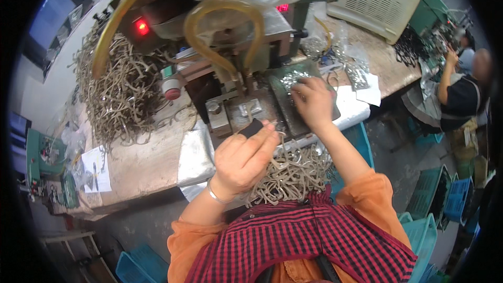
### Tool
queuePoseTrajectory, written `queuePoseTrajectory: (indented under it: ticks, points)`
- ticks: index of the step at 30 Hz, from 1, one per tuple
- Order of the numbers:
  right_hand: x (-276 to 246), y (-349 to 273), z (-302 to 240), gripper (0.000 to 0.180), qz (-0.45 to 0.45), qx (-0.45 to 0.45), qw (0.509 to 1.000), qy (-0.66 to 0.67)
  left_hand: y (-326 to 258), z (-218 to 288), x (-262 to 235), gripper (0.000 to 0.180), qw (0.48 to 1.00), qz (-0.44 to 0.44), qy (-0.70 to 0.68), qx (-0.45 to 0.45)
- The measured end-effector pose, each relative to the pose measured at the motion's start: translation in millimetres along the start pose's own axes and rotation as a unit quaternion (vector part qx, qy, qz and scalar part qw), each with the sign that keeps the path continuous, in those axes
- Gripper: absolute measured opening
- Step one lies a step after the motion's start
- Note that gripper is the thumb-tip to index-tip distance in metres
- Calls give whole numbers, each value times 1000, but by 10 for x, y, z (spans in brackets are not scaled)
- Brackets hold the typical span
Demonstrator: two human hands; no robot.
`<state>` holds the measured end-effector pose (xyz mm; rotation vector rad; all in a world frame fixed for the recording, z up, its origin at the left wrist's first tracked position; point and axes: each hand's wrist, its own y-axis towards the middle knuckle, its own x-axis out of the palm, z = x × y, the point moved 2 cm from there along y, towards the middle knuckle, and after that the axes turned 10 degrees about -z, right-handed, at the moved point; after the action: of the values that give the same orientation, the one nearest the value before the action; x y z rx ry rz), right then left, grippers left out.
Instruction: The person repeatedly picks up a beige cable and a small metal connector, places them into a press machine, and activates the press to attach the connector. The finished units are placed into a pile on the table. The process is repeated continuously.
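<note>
My left hand (242,158) pinches a small black piece (252,127) just in front of the metal fixture (238,112) of a press machine (220,36). My right hand (312,102) rests palm down on a dark metal tray (285,102) of small shiny parts, its fingers curled over them; whether it grips any I cannot tell. A heap of tan cut straps (293,174) lies in my lap below both hands. Yellowish hoses (222,13) loop above the fixture.
A large tangle of tan straps (118,91) covers the bench (141,165) at left. Clear bags of small parts (356,73) and white paper lie at right. Another person (461,91) sits at the far right. Blue and green crates (440,199) stand on the floor.
</note>
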<state>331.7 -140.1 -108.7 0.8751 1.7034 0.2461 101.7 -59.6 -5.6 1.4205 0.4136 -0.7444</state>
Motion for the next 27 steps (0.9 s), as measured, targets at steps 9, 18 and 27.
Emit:
queuePoseTrajectory:
  ticks: [9, 18, 27]
  points:
    - [-4, 112, -54, 5, -40, -9, 997, -63, -43, 31, 34, 25, 1000, -17, -6, 1]
    - [258, 93, 8, 11, -123, 35, 987, -102, -17, 180, 34, 27, 999, -18, -5, -38]
    - [-232, -63, -3, 12, 62, 138, 977, 149, 206, 302, 30, 18, 999, 45, -20, 13]
